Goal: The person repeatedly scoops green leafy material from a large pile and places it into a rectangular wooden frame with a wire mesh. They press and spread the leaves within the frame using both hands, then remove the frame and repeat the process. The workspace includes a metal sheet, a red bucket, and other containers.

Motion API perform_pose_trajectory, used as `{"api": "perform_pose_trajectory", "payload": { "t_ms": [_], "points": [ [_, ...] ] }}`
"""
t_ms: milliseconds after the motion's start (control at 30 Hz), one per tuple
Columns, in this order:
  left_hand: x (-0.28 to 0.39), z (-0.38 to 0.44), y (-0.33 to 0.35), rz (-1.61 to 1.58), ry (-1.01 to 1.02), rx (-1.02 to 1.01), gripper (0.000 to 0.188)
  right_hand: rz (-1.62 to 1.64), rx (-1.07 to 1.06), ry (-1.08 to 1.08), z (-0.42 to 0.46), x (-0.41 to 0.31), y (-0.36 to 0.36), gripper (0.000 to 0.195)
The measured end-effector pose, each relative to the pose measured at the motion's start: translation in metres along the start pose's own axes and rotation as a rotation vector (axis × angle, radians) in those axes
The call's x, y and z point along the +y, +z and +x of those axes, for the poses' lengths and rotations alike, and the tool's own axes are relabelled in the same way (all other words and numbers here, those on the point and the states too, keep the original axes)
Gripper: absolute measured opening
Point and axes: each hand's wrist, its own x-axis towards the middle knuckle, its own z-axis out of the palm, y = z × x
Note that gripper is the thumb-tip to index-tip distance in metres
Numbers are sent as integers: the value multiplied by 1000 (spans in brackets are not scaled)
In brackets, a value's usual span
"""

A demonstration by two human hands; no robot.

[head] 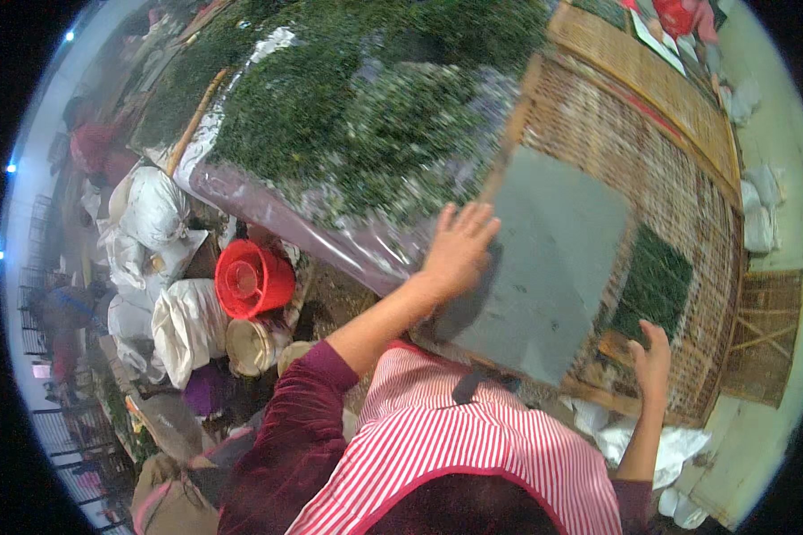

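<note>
My left hand is spread with its palm down at the left edge of a smooth grey board. I cannot tell whether it touches the board. Just beyond my fingers lies a large heap of chopped green leaves on purple plastic sheeting. My right hand is at the board's right, its fingers apart and nothing seen in them. Near its fingertips are a small yellowish wooden block and a flat dark green rectangle of leafy material on a woven bamboo mat.
A red plastic bucket, a pale tub and white sacks stand at the left. A wooden pole edges the heap. Another woven panel leans at the right. A person in red is at the top right.
</note>
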Motion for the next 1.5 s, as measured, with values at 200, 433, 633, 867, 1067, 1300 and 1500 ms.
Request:
{"api": "perform_pose_trajectory", "payload": {
  "t_ms": [200,433,633,867,1067,1300,1500],
  "points": [
    [-354,1,-81,332,-547,63,94,172,-141,32,51,-208,93,39],
    [-530,58,-74,-70,-848,195,91,90,-339,-48,82,-341,127,33],
    [-514,69,-153,-162,-718,334,41,96,-389,-67,96,-372,141,28],
    [-464,66,-322,-670,-398,564,34,278,-418,-426,149,-409,209,25],
    [-495,19,-198,-426,-530,188,55,358,-491,-670,200,-497,239,25],
    [-486,-93,-113,-344,-700,221,98,280,-263,-828,336,-606,352,76],
    [-482,-91,-96,-471,-855,255,108,-166,-446,-282,401,-700,461,112]
  ]
}}
